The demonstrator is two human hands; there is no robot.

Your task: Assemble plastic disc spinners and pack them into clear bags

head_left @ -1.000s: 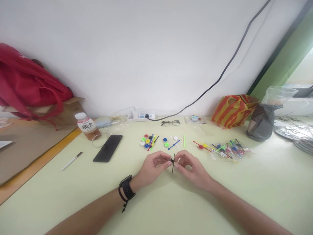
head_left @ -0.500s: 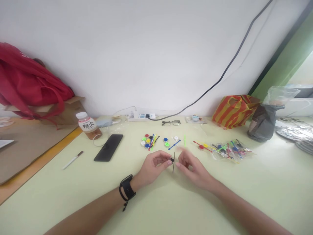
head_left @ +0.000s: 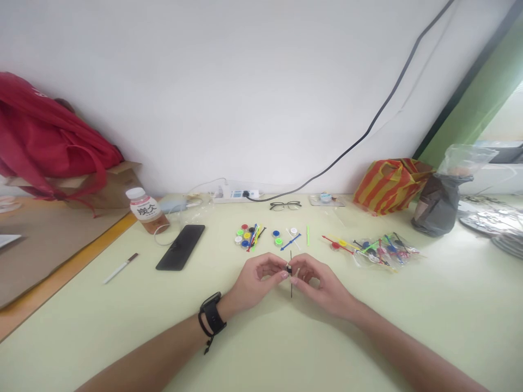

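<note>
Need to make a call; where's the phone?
In the head view, the phone lies on the table, left of centre, between the white stick and the coloured discs, nearer than the bottle.

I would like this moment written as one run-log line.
left hand: pinching small black piece | right hand: at thin black rod, grip unclear | beyond hands: coloured discs, blue arrow

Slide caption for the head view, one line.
Left hand pinches a black part, right hand up against it, over a table; phone at left, bagged arrows at right.
</note>
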